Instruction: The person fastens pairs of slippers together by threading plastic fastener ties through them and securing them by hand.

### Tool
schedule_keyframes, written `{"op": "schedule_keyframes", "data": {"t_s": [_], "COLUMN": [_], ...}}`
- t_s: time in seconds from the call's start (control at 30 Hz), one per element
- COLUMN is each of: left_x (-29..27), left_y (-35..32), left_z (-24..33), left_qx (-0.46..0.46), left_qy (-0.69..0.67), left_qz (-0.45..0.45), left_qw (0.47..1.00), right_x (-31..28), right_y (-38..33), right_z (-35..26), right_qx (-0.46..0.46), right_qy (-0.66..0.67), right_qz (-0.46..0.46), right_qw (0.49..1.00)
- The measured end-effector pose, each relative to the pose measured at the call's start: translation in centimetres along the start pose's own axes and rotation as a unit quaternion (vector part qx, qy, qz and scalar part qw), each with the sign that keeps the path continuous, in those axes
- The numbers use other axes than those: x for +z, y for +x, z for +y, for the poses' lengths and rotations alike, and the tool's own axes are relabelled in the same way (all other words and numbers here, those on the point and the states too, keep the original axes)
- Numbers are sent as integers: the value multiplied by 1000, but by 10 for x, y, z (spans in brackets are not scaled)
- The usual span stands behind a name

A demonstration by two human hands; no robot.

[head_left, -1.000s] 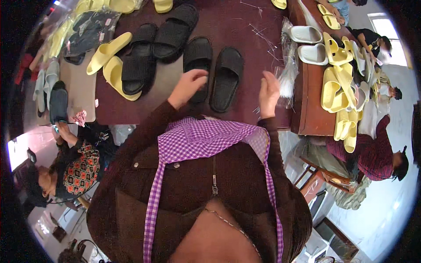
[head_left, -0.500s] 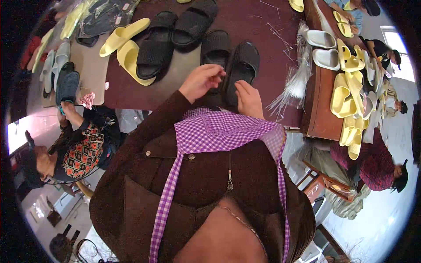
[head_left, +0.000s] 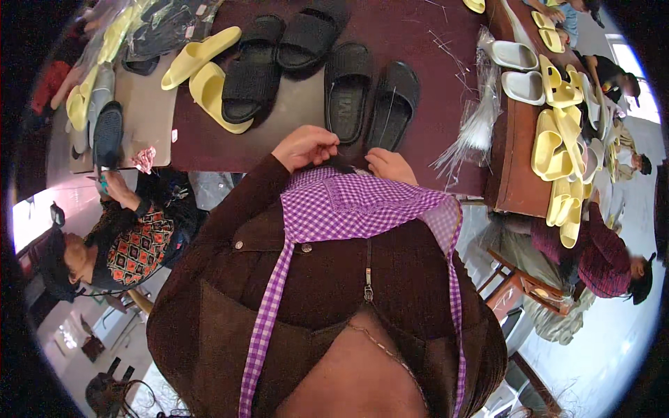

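My grip is pinched shut in the left hand (head_left: 304,147) on something small and dark I can't make out, while my right hand (head_left: 390,166) rests curled at the tabletop (head_left: 432,83) edge. The black slippers (head_left: 369,94) lie just beyond both hands. Pulling carelessly might drag a slipper off the edge.

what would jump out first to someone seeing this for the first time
Probably the pair of black slide sandals lying side by side on the dark red table, just beyond the left hand and right hand, which sit at the table's near edge above a purple checked apron. Next, the heap of yellow slides on the table to the right.
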State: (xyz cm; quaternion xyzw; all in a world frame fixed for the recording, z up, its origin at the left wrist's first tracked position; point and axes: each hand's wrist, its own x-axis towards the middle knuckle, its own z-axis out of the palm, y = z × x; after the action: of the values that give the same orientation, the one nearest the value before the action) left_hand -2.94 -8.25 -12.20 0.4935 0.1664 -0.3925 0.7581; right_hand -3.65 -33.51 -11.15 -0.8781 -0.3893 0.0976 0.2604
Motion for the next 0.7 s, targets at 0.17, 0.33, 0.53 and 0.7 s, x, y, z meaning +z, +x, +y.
{"op": "schedule_keyframes", "data": {"t_s": [0.17,0.33,0.53,0.7], "left_x": [1,7,-3,-8], "left_y": [17,38,46,54], "left_z": [-7,-14,-29,-36], "left_qx": [-29,-38,-30,-50], "left_qy": [23,10,18,-11], "left_qz": [14,36,32,39], "left_qw": [999,999,999,998], "right_x": [7,7,14,-1], "right_y": [-3,-6,-11,-2], "right_z": [-4,3,16,11], "right_qx": [20,28,7,52], "right_qy": [9,21,58,51], "right_qz": [50,16,-56,-53], "right_qw": [999,999,997,996]}}
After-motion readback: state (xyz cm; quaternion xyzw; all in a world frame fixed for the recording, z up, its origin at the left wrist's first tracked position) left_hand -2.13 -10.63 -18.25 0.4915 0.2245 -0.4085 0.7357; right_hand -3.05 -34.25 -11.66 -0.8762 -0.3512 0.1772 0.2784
